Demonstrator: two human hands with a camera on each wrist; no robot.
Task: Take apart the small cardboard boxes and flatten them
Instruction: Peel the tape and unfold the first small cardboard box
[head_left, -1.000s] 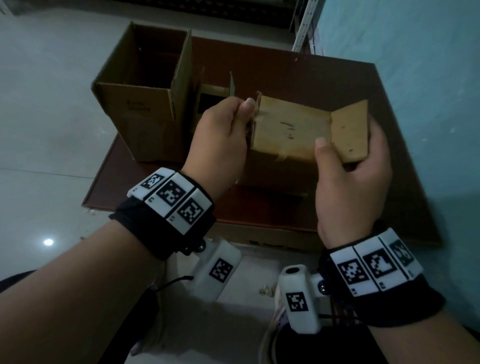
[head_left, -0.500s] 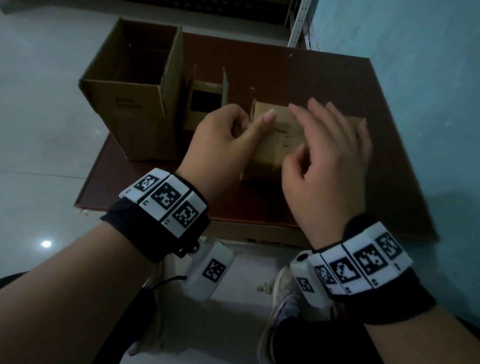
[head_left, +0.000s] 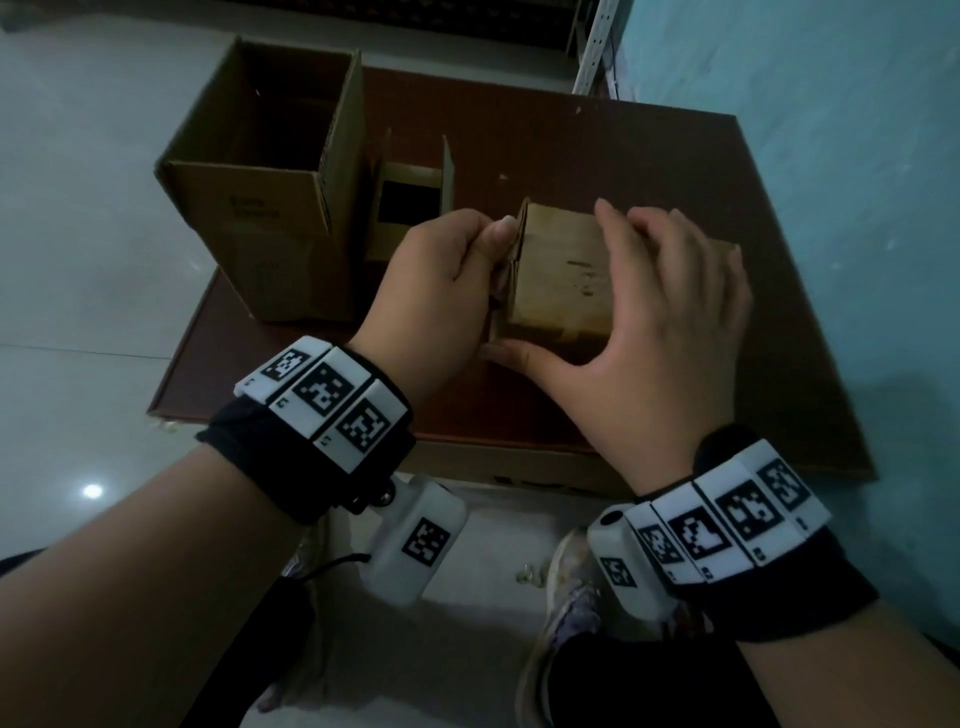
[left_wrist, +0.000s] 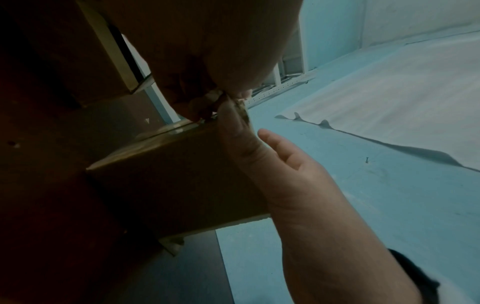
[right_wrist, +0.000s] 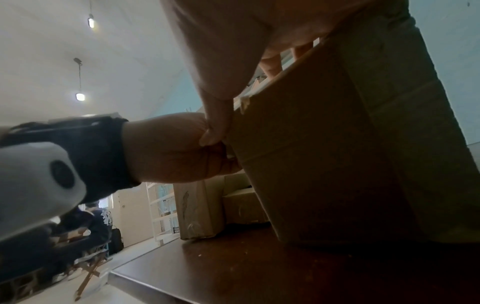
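A small brown cardboard box (head_left: 561, 270) stands on the dark brown table (head_left: 571, 130), near its middle. My left hand (head_left: 496, 247) pinches the cardboard edge at the box's left end between thumb and curled fingers. My right hand (head_left: 623, 312) lies over the top of the box with its fingers spread, and its thumb (head_left: 524, 356) runs along the near bottom edge. In the left wrist view the box (left_wrist: 166, 174) is dark, and the right hand's thumb lies up its corner. From the right wrist the box (right_wrist: 337, 154) fills the frame, with the left hand (right_wrist: 182, 148) at its left end.
A tall open carton (head_left: 270, 208) stands at the table's back left, with a smaller open box (head_left: 410, 208) right beside it. A teal wall (head_left: 831, 156) runs along the table's right side. The table's near edge (head_left: 467, 457) lies just under my wrists.
My right hand has let go of the raised flap at the box's right end and now lies over the top of the box. The left hand has kept its pinch.
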